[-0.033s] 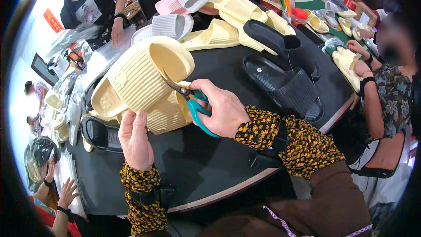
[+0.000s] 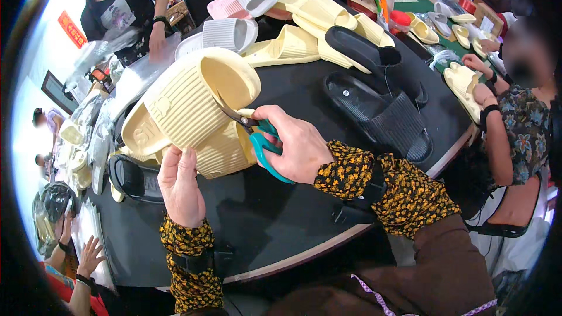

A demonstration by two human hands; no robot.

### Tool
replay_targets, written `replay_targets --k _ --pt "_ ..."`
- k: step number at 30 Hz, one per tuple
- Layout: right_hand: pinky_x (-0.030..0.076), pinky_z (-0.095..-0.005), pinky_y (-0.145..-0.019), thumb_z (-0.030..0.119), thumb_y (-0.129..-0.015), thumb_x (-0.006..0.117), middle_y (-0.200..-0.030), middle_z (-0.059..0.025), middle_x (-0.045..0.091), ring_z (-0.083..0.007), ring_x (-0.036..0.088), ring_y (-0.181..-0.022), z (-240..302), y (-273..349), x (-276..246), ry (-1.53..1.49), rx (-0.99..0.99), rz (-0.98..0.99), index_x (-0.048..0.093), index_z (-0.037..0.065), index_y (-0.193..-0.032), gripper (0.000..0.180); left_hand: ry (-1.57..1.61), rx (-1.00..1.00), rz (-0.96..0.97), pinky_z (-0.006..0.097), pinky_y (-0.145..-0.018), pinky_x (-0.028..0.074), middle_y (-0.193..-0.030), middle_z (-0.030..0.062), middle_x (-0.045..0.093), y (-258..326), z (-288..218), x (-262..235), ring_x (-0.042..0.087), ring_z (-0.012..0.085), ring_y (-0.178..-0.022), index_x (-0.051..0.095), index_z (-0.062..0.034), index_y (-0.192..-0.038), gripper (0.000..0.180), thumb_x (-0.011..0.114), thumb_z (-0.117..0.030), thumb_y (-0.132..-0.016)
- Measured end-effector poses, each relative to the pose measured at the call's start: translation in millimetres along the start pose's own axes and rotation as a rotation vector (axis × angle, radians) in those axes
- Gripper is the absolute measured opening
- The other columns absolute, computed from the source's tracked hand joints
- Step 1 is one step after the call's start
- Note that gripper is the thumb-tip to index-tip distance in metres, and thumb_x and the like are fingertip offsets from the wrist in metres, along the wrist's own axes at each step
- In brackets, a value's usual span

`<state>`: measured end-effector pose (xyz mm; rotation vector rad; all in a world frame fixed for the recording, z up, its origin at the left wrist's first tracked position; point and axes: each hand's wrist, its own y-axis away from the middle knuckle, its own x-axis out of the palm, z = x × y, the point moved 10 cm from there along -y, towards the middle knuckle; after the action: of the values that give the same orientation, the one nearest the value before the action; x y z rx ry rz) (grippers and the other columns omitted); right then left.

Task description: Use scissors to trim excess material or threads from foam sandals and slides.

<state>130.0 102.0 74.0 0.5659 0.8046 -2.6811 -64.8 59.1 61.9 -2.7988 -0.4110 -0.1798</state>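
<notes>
Both forearms were covered by long sleeves of dark fabric printed with a dense pattern of small yellow-orange flowers. The left sleeve rose from the lower centre-left of the frame; the right sleeve crossed from the lower right. Each sleeve carried a black strap with a buckle-like fitting, worn just behind the cuff. The left hand and right hand were bare, without gloves. A brown garment with a thin purple-and-white cord filled the lower right.
</notes>
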Motion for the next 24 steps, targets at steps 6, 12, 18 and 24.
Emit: replay_targets --k 6,12,18,24 --pt "0.05 -0.0329 -0.063 0.012 -0.076 0.065 -0.085 -0.0138 0.061 -0.0247 0.064 -0.072 -3.0 0.2 -0.7 -0.026 0.023 0.005 0.044 0.005 -0.11 0.041 -0.018 0.011 0.011 0.017 -0.063 0.035 -0.091 -0.0024 0.056 0.3 -1.4 4.0 0.044 0.0018 -0.071 0.053 0.0009 -0.112 0.024 0.05 -0.011 -0.091" --pt "0.048 -0.0398 -0.061 0.021 -0.077 0.064 -0.074 -0.0154 0.061 -0.0306 0.063 -0.07 1.8 -0.7 -3.2 -0.049 -0.073 -0.043 0.044 0.007 -0.109 0.039 -0.02 0.018 -0.005 0.017 -0.062 0.035 -0.091 -0.0023 0.057 -0.1 -0.2 0.6 0.045 0.0015 -0.071 0.053 0.0008 -0.113 0.025 0.051 -0.01 -0.091" --pt "0.049 -0.0319 -0.066 0.012 -0.076 0.066 -0.084 -0.0148 0.06 -0.0232 0.063 -0.073 0.8 -2.4 -7.4 -0.047 -0.02 -0.05 0.044 0.003 -0.111 0.042 -0.058 0.049 0.066 0.017 -0.064 0.036 -0.096 -0.0005 0.058 0.2 -0.7 5.7 0.047 0.0016 -0.074 0.052 0.0016 -0.115 0.026 0.051 -0.009 -0.091" --pt "0.049 -0.0317 -0.066 0.014 -0.075 0.068 -0.083 -0.0149 0.06 -0.0219 0.062 -0.072 9.1 -2.4 -13.7 -0.101 -0.04 -0.093 0.044 0.003 -0.111 0.045 -0.082 0.086 0.114 0.022 -0.081 0.04 -0.106 0.005 0.059 1.8 -5.1 11.5 0.053 0.0077 -0.092 0.05 0.0033 -0.116 0.028 0.05 -0.008 -0.091"
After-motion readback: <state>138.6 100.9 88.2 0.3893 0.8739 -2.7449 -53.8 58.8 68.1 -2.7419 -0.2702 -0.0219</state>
